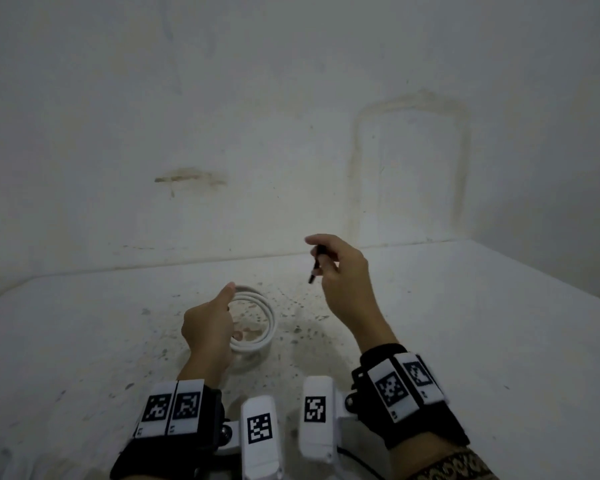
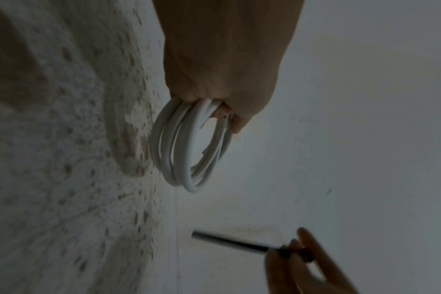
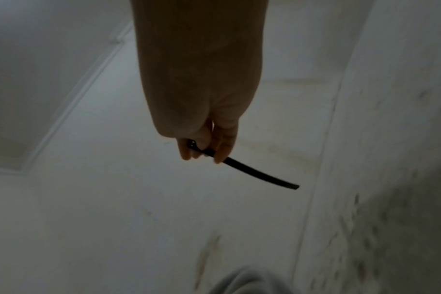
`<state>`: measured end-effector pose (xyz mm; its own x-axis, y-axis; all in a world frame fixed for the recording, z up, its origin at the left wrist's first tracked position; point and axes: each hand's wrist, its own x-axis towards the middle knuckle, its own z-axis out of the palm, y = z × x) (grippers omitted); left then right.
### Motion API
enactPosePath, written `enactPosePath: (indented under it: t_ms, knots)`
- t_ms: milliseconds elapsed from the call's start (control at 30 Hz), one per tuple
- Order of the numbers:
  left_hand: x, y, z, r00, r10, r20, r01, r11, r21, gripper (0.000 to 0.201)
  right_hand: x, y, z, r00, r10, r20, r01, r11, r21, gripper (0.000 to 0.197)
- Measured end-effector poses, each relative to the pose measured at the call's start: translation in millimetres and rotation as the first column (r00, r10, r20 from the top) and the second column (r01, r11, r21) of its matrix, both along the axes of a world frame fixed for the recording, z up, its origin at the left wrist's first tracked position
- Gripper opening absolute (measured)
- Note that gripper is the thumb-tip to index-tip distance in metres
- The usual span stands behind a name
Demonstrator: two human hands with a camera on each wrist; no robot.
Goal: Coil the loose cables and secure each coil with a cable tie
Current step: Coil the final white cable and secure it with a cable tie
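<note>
left hand curled round white coil, right hand pinching black tie just beside, apart; no readable writing

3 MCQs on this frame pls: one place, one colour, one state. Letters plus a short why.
1. Where is the cable tie?
A. in the right hand
B. on the table
C. round the coil

2. What colour is the coil?
A. black
B. white
C. red

3. What state is the coil in?
A. lying loose on the table
B. tied shut
C. gripped by the left hand, no tie on it

Answers:
1 A, the right wrist view shows the fingers pinching the tie's head end.
2 B, the loops are white in the head and left wrist views.
3 C, the left wrist view shows the fingers curled round the loops, the tie apart from them.
</note>
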<state>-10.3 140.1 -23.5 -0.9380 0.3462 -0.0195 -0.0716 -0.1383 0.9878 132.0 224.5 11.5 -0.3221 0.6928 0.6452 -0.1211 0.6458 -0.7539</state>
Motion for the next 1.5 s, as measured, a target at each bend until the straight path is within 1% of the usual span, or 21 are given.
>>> enactPosePath:
  t_ms: [67, 167, 267, 367, 467, 567, 700, 767, 833, 933, 1000, 1067, 1167, 1267, 1367, 1467, 1500]
  knots:
    - [-1, -1, 0, 0.999, 0.038, 0.028, -0.038, 0.999, -0.012, 0.039, -9, -11, 4, 0.985, 0.135, -0.112, -0.140, 0.989, -0.045, 0.035]
    - [-3, -3, -2, 0.993, 0.084, 0.079, -0.083, 0.996, -0.009, 0.036, -15, -20, 3, 0.937, 0.285, -0.200, -0.308, 0.947, -0.094, 0.036]
    - [-5, -5, -4, 0.988, 0.099, 0.115, -0.100, 0.995, 0.003, 0.033, -17, -24, -1, 0.902, 0.370, -0.224, -0.406, 0.903, -0.142, 0.034]
    - [-3, -4, -3, 0.988, 0.072, 0.136, -0.078, 0.996, 0.039, 0.032, -20, -28, -7, 0.880, 0.434, -0.195, -0.467, 0.867, -0.175, 0.032]
    - [4, -4, 2, 0.995, -0.020, 0.102, 0.011, 0.996, 0.091, 0.027, -25, -29, -15, 0.899, 0.422, -0.120, -0.437, 0.882, -0.174, 0.028]
    - [9, -3, 4, 0.994, -0.098, 0.055, 0.092, 0.990, 0.103, 0.029, -26, -26, -20, 0.924, 0.375, -0.070, -0.381, 0.912, -0.153, 0.020]
    - [8, 0, 4, 0.995, -0.085, 0.051, 0.081, 0.993, 0.090, 0.034, -23, -20, -23, 0.954, 0.297, -0.029, -0.298, 0.945, -0.135, 0.014]
    - [8, -1, 4, 0.991, -0.121, 0.060, 0.115, 0.989, 0.092, 0.034, -22, -20, -24, 0.963, 0.268, -0.017, -0.268, 0.955, -0.129, 0.013]
    - [9, -2, 3, 0.978, -0.193, 0.074, 0.186, 0.979, 0.087, 0.035, -22, -20, -25, 0.965, 0.263, -0.015, -0.263, 0.957, -0.126, 0.014]
    - [13, -2, 3, 0.940, -0.331, 0.081, 0.320, 0.939, 0.125, 0.024, -23, -20, -27, 0.966, 0.260, 0.001, -0.259, 0.961, -0.094, 0.016]
    - [14, -3, 4, 0.923, -0.378, 0.067, 0.366, 0.920, 0.142, 0.019, -23, -19, -28, 0.972, 0.234, -0.001, -0.233, 0.970, -0.063, 0.018]
    - [15, -4, 4, 0.917, -0.398, 0.034, 0.391, 0.911, 0.131, 0.016, -21, -19, -28, 0.979, 0.204, 0.014, -0.203, 0.979, -0.030, 0.021]
    - [16, -6, 6, 0.913, -0.406, -0.046, 0.408, 0.909, 0.083, 0.016, -19, -19, -27, 0.979, 0.195, 0.053, -0.196, 0.980, 0.017, 0.022]
    - [17, -5, 5, 0.905, -0.419, -0.067, 0.424, 0.902, 0.077, 0.018, -17, -20, -25, 0.977, 0.203, 0.068, -0.206, 0.977, 0.050, 0.019]
    - [17, -5, 3, 0.910, -0.404, -0.088, 0.411, 0.908, 0.083, 0.028, -17, -20, -25, 0.972, 0.224, 0.069, -0.226, 0.974, 0.015, 0.016]
    - [18, -6, 1, 0.903, -0.403, -0.148, 0.419, 0.903, 0.094, 0.028, -18, -19, -27, 0.975, 0.211, 0.074, -0.210, 0.977, -0.018, 0.020]
    - [19, -6, 1, 0.898, -0.406, -0.166, 0.425, 0.900, 0.097, 0.031, -18, -19, -26, 0.978, 0.196, 0.075, -0.195, 0.981, -0.023, 0.023]
